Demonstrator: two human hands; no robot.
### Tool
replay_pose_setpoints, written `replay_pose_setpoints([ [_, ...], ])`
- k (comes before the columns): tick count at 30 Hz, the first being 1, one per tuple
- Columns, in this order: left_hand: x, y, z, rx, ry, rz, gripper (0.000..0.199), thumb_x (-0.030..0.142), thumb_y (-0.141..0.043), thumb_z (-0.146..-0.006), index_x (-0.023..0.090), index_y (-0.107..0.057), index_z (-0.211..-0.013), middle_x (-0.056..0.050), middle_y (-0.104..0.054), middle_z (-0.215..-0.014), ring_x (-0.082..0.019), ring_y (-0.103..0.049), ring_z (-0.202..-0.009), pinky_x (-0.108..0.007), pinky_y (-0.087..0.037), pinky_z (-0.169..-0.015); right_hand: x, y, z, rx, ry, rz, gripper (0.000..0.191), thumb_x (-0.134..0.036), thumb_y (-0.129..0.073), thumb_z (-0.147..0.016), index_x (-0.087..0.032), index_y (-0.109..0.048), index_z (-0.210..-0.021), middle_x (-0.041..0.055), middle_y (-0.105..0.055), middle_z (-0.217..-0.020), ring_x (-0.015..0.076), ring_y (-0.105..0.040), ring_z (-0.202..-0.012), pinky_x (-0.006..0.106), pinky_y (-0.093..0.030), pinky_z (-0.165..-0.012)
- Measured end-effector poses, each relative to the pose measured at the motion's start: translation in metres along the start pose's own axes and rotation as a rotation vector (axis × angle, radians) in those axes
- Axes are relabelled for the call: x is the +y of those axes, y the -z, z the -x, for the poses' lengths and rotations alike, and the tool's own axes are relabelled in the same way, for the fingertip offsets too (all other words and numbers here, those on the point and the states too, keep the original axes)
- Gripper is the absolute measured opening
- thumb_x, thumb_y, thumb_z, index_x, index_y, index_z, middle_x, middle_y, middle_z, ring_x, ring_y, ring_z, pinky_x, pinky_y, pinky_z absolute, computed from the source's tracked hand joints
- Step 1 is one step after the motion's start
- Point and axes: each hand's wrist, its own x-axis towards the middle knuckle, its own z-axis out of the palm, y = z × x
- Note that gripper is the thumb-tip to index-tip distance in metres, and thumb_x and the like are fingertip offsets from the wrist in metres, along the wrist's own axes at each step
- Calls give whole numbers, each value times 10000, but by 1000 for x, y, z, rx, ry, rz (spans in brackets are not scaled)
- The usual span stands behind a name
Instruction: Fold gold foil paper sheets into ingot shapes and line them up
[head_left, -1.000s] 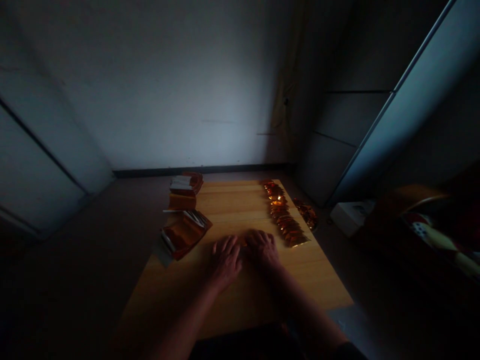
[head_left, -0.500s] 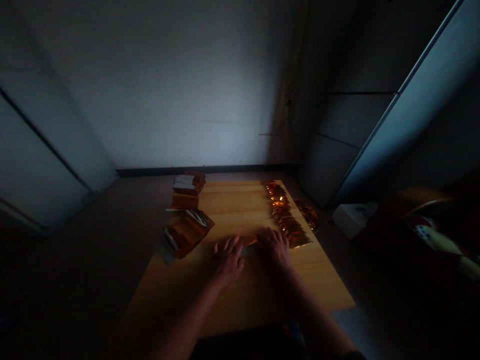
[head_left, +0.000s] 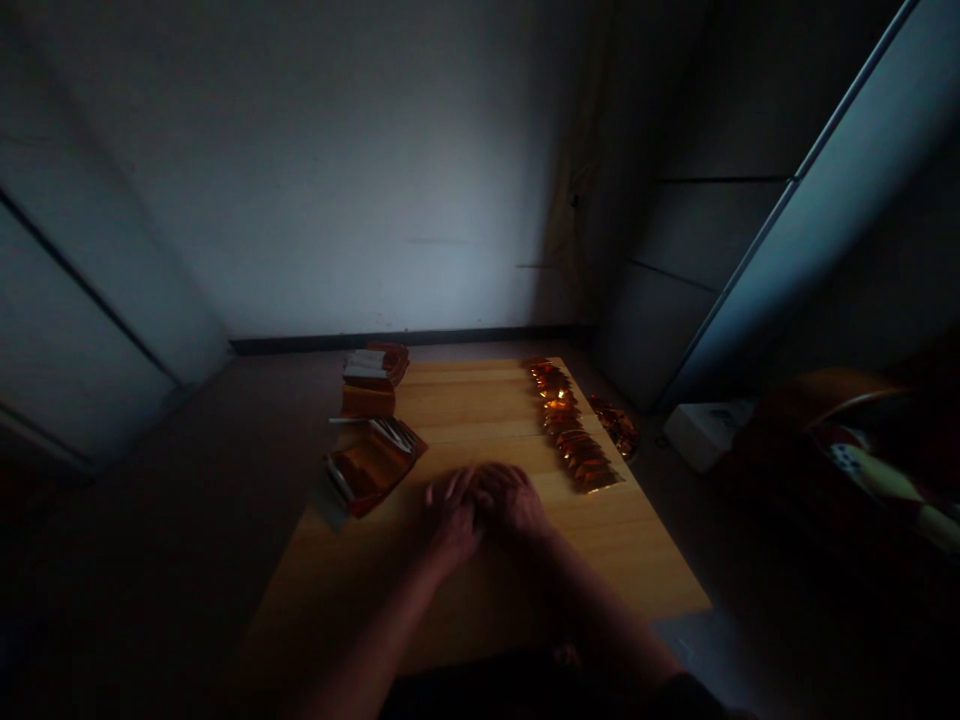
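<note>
My left hand [head_left: 453, 508] and my right hand [head_left: 513, 500] are together, touching, low over the middle of the wooden table [head_left: 480, 590]. Their fingers are bent and blurred, and whatever lies under them is hidden. To the left lies a stack of copper-coloured sheets [head_left: 371, 465] with white strips on it. Behind it are a smaller copper sheet [head_left: 368, 400] and another pile with white pieces [head_left: 366, 364]. A row of shiny folded copper-coloured pieces [head_left: 585, 460] runs along the table's right side.
A heap of shiny copper-coloured pieces [head_left: 615, 427] sits below the table's right edge. Farther right stand a white box [head_left: 699, 437] and a dark chair-like shape holding patterned cloth [head_left: 874, 470]. A pale wall [head_left: 375, 200] rises behind the table.
My right hand has moved left against my left hand. The copper-coloured piece that showed between the hands is now covered.
</note>
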Motion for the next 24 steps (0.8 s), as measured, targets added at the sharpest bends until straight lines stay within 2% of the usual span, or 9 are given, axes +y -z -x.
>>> replay_pose_setpoints([
  [4, 2, 9, 1, 7, 4, 17, 427, 261, -472, -822, 241, -532, -1244, -87, -384, -1485, -294, -354, -1338, -619, -232, -1068, 25, 10, 12, -11, -27, 41, 286, -273, -462, -952, -228, -621, -1185, 69, -602, -1275, 214, -472, -1233, 404, -336, -1032],
  [7, -2, 12, -2, 30, 2, 39, 418, 257, -491, -820, 249, -532, -1235, -81, -442, -1447, -284, -390, -1320, -615, -252, -1063, 35, 14, 17, -9, 37, 42, 298, -250, -496, -928, -233, -616, -1201, 76, -611, -1259, 219, -487, -1212, 406, -359, -1012],
  [10, -10, 13, -6, 49, -30, 63, 373, 235, -517, -813, 255, -560, -1183, -73, -501, -1399, -267, -432, -1294, -595, -269, -1066, 35, 15, 18, 5, 71, 46, 289, -269, -525, -915, -260, -624, -1187, 67, -622, -1238, 214, -491, -1196, 403, -366, -996],
  [14, -18, 15, -13, 74, -54, 79, 295, 226, -541, -806, 254, -594, -1095, -69, -546, -1352, -263, -473, -1262, -619, -219, -1084, 31, 18, 18, 14, 75, 41, 295, -323, -583, -885, -274, -631, -1172, 51, -624, -1235, 213, -492, -1181, 392, -356, -993],
  [18, -18, 18, -17, 50, -38, 91, 277, 232, -564, -791, 250, -598, -1066, -64, -556, -1341, -265, -469, -1268, -624, -207, -1086, 29, 21, 16, -2, 58, 38, 302, -386, -644, -841, -283, -657, -1125, 42, -629, -1221, 214, -512, -1148, 375, -361, -974],
  [24, -19, 15, -16, 59, -24, 108, 272, 237, -546, -793, 249, -602, -1060, -70, -552, -1346, -269, -458, -1276, -610, -238, -1068, 28, 18, 14, 16, -3, 40, 230, -398, -604, -874, -315, -684, -1073, 22, -650, -1176, 211, -528, -1114, 374, -362, -947],
])
